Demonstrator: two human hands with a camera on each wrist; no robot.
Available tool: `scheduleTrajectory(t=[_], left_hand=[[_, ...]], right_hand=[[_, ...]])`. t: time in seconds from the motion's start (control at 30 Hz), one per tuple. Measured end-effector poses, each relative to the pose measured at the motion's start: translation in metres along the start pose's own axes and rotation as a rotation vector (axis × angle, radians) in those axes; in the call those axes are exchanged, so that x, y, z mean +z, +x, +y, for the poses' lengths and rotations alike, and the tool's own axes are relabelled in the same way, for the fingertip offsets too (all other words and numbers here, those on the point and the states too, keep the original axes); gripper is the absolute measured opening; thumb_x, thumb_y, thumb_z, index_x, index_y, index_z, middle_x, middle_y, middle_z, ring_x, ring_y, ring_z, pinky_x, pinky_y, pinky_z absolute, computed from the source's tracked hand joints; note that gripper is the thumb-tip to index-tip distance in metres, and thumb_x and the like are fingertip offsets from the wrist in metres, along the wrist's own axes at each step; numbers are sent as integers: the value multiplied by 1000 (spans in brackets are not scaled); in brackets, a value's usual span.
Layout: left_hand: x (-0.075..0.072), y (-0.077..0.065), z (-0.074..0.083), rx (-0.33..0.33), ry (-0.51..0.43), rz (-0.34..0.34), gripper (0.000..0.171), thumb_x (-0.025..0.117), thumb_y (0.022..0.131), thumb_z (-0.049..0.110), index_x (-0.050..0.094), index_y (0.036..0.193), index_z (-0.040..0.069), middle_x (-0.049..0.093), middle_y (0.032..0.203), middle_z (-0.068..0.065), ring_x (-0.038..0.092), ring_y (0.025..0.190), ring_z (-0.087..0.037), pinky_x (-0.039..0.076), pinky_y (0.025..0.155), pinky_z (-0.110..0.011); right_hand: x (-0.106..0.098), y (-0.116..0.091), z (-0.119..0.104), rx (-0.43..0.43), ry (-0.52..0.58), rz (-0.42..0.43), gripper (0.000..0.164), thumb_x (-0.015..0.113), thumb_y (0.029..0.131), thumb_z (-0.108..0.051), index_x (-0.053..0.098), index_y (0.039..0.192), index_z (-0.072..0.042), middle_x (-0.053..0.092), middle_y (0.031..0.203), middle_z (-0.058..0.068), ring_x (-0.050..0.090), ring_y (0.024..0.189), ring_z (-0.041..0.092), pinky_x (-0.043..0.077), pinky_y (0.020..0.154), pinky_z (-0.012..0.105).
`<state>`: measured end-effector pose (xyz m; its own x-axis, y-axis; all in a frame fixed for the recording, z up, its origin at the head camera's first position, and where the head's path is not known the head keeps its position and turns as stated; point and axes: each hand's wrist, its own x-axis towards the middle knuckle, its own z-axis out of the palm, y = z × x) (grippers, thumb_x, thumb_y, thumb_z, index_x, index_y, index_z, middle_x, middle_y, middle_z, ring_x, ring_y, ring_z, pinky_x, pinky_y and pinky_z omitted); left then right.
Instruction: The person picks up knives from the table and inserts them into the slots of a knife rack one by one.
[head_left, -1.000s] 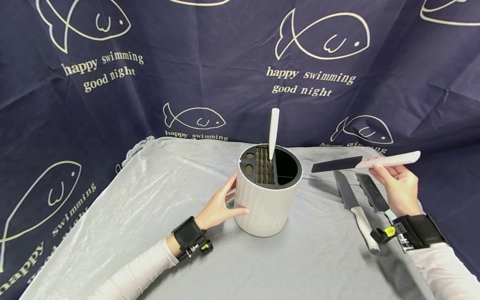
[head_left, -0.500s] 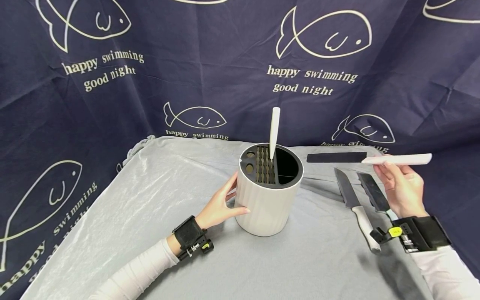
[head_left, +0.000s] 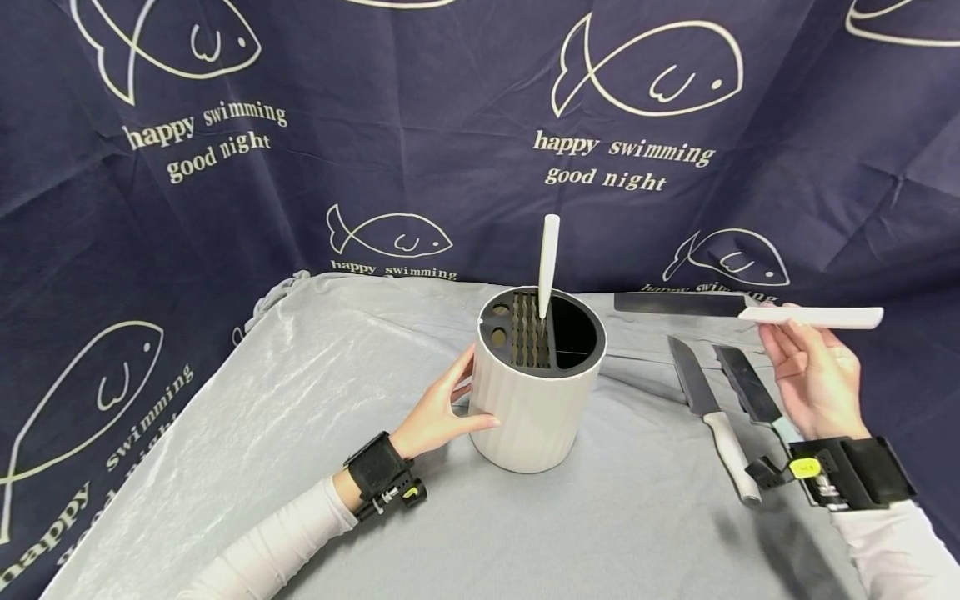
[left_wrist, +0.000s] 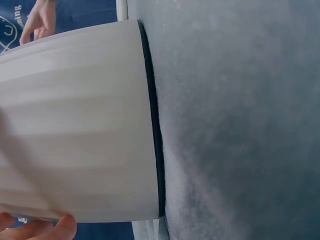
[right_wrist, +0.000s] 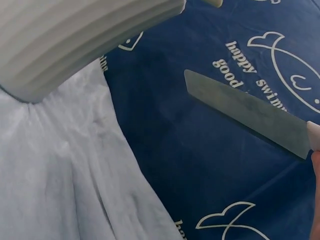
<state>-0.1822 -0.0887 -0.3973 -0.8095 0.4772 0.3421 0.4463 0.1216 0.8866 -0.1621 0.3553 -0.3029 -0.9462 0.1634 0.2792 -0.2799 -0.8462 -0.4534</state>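
A white ribbed knife holder (head_left: pixel 528 421) with a black slotted top stands upright on the cloth. My left hand (head_left: pixel 435 417) holds its left side, thumb across the front and fingers behind. A white handle (head_left: pixel 549 262) rises from the slotted section; the part below is hidden inside. To the right of the holder, my right hand (head_left: pixel 817 375) pinches the white handle of a knife (head_left: pixel 813 317) in the air. Its dark, broad blade points left, towards the holder. The right wrist view shows that blade (right_wrist: pixel 247 115) with its slanted tip.
Two more knives lie on the grey cloth (head_left: pixel 615 517) under my right hand: a beige-handled knife (head_left: pixel 727 450) and a dark-bladed knife (head_left: pixel 750 383) with a pale green handle. A navy fish-print curtain (head_left: pixel 450 150) hangs behind the table.
My right hand has shifted right with the knife, and the blade has swung from tilted to nearly level, its tip rising. My left hand and the holder have stayed in place.
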Motion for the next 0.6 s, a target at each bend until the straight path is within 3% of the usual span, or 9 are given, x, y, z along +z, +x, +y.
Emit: scheduleTrajectory(t=[0.6], left_hand=[[0,0,0,8,4,1,104,81,78,5,11,156,6,18,160,-14,27,144,-30,36,114,-38]], right_hand=[[18,-10,-2,15,112,-110,31,34,100,11,63,108,19,64,108,35,64,107,39,52,99,42]])
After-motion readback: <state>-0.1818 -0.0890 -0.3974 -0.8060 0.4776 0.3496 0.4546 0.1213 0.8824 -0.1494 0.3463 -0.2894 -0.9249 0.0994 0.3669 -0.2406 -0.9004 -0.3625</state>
